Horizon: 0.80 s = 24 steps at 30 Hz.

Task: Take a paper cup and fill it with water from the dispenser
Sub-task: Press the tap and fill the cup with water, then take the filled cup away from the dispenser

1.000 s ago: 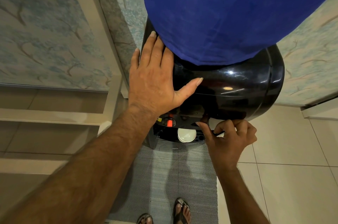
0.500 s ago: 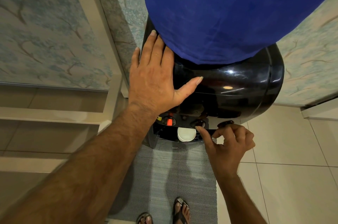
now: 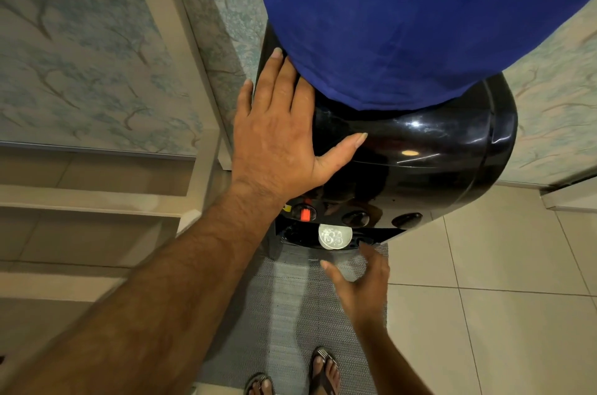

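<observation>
Paper cup (image 3: 335, 235) comes last in size here, so start with the dispenser (image 3: 420, 149), the black glossy body just under and beyond the left hand (image 3: 277, 136), carrying a big bottle under a blue cover (image 3: 403, 13) that touches the tips of that hand's fingers. The left hand lies flat with fingers spread and thumb out along the curved top, holding nothing; it looks like a brace to steady the person while they lean over. Below its wrist sits a row of taps, the red tap (image 3: 304, 213) nearest and two dark ones further toward the right hand. A grey mat (image 3: 284, 307) runs under the right hand toward the sandalled feet (image 3: 324, 372). The right hand (image 3: 361, 281) hangs loosely open and empty, thumb and fingers parted, just short of the cup and not touching it, probably positioned to close round it. The cup stands upright in the drip recess under the taps, between the two hands, its long axis vertical and its mouth facing up at the camera. Bubbly water shows inside, so filling looks done or nearly so, and lifting it level would be the sensible next move
</observation>
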Each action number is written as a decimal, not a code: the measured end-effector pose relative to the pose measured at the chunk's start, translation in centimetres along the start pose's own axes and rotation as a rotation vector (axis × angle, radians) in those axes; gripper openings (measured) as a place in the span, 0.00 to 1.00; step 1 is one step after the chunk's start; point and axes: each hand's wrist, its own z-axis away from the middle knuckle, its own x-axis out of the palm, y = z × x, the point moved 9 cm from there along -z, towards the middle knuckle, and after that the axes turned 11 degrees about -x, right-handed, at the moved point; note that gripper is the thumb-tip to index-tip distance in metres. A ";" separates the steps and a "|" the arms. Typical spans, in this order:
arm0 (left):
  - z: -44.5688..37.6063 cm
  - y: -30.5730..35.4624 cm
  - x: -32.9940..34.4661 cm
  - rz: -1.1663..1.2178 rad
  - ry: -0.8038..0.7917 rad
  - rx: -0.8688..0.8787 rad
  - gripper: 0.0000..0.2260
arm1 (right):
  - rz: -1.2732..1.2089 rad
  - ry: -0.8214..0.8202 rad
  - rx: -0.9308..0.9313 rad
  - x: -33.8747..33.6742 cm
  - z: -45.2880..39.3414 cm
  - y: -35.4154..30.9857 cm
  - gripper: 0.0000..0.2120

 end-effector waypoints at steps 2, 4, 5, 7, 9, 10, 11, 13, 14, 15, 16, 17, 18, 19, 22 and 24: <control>0.0 0.0 -0.1 0.001 0.008 -0.001 0.43 | -0.031 -0.023 0.057 1.4 -0.4 0.9 0.42; 0.0 0.0 0.0 0.004 0.011 -0.002 0.43 | -0.080 -0.005 0.088 2.2 -1.0 1.4 0.43; 0.0 0.0 0.0 0.008 0.012 -0.004 0.43 | -0.102 0.007 0.095 2.5 -1.4 1.6 0.43; 0.0 0.0 0.1 0.013 0.010 -0.005 0.43 | -0.159 0.031 0.120 3.1 -1.9 2.0 0.41; 0.0 -0.1 0.1 0.015 0.008 -0.004 0.43 | -0.208 0.049 0.131 3.5 -2.3 2.2 0.38; 0.0 -0.1 0.1 0.015 0.011 -0.002 0.43 | -0.207 0.052 0.131 3.8 -2.5 2.1 0.35; 0.0 -0.1 0.1 0.014 0.015 -0.001 0.43 | -0.208 0.051 0.124 4.0 -2.7 2.0 0.32; 0.0 -0.1 0.1 0.015 0.025 -0.001 0.43 | -0.228 0.047 0.137 4.6 -3.1 1.5 0.30; 0.1 -0.1 0.1 0.017 0.028 -0.001 0.43 | -0.250 0.054 0.152 4.9 -3.2 1.4 0.30; 0.1 -0.1 0.1 0.019 0.030 -0.001 0.43 | -0.271 0.071 0.166 5.2 -3.4 1.5 0.30; 0.1 -0.1 0.1 0.022 0.030 -0.002 0.43 | -0.288 0.092 0.176 5.3 -3.6 1.6 0.30; 0.1 -0.1 0.1 0.023 0.031 -0.004 0.43 | -0.301 0.111 0.181 5.5 -3.7 1.7 0.31; 0.1 -0.1 0.1 0.024 0.031 -0.005 0.43 | -0.304 0.120 0.184 5.6 -3.8 1.7 0.32; 0.1 -0.1 0.1 0.026 0.031 -0.007 0.43 | -0.301 0.122 0.178 5.7 -3.9 1.6 0.33; 0.1 -0.1 0.1 0.035 0.039 -0.006 0.43 | -0.314 0.127 0.177 5.8 -4.1 1.6 0.34; 0.1 -0.1 0.0 0.038 0.049 -0.005 0.43 | -0.331 0.129 0.194 5.8 -4.1 1.6 0.33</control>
